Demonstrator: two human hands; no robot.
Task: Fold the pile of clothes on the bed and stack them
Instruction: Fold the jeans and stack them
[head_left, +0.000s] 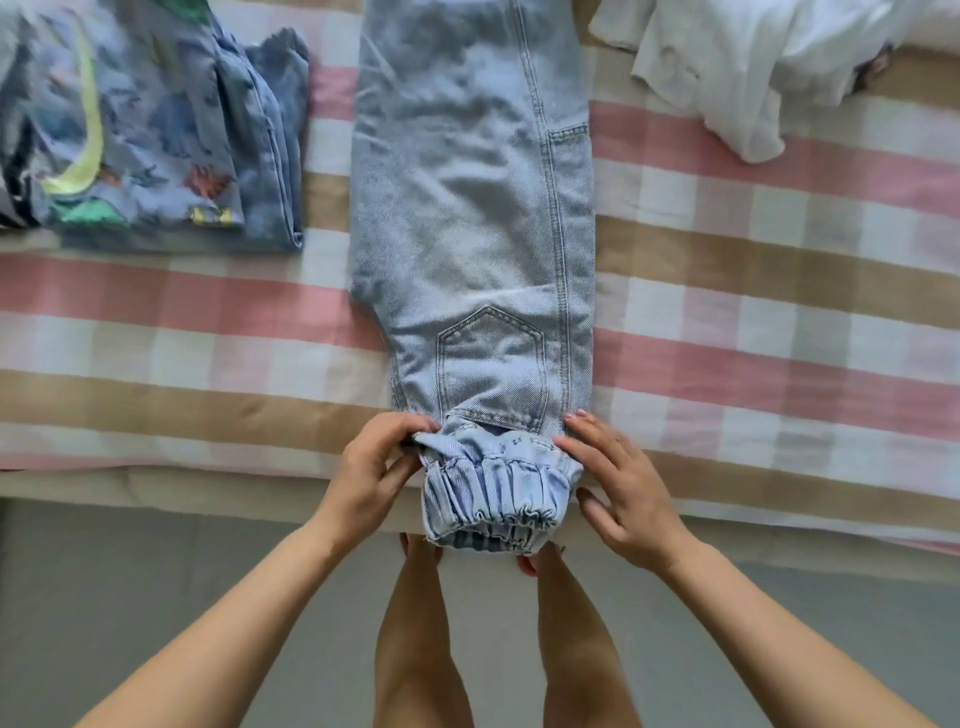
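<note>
Closest to the lens on my feed, two bare forearms reach up from the bottom corners, with the person's legs (415, 649) between them above a grey floor (130, 597). Past them, the left hand (371, 467) has its fingers curled and pinches the left corner of the gathered waistband (493, 493), thumb below and fingertips on top. The right hand (618, 483) is spread with fairly straight fingers resting against the waistband's right edge; I see no real grip there. The waistband belongs to pale blue jeans (467, 208) folded lengthwise, leg on leg, lying straight away from me across the checked pink, tan and white bed (779, 312), with the back pocket (491, 358) facing up and the waistband hanging just over the near edge. Far left sits a folded stack (130, 130), a dinosaur-print top on denim, well apart from the jeans. Far right lie crumpled white clothes (753, 62)
</note>
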